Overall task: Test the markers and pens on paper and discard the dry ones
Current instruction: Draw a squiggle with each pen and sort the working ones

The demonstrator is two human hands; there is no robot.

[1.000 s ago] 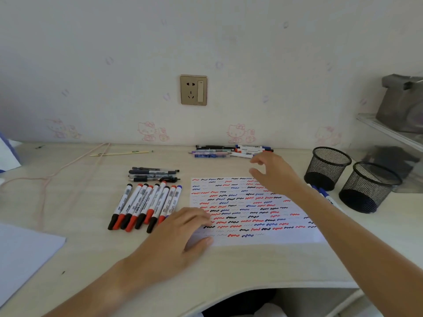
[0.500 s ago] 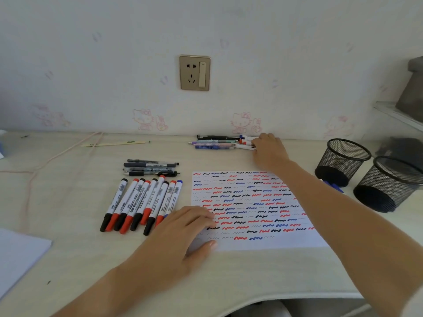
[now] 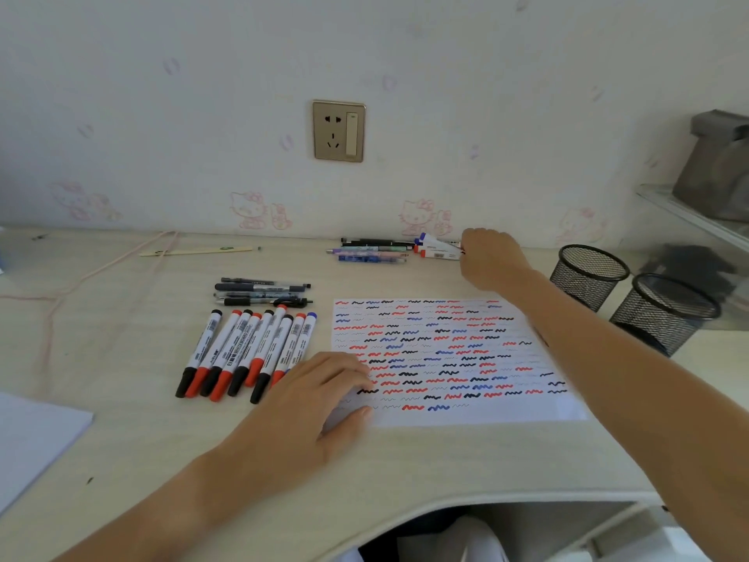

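Observation:
A white test sheet (image 3: 446, 415) covered in red, blue and black squiggles lies mid-desk. My left hand (image 3: 308, 403) rests flat on its lower-left corner. Left of the sheet lies a row of several whiteboard markers (image 3: 251, 350) with black, red and blue caps, and above them a few dark pens (image 3: 263, 292). By the wall lie more pens (image 3: 373, 249) and a few white markers (image 3: 437, 247). My right hand (image 3: 492, 257) reaches there, its fingers curled round the ends of those white markers; the blue-capped one is tilted up.
Two black mesh cups (image 3: 587, 277) (image 3: 664, 314) stand at the right, behind my right forearm. A blank sheet (image 3: 36, 436) lies at the left edge. A pink cord (image 3: 60, 294) and a thin stick (image 3: 194, 250) lie at the back left. The desk front curves inward.
My right hand travelled from above the sheet to the markers by the wall and closed its fingers on them. My left hand stayed on the sheet.

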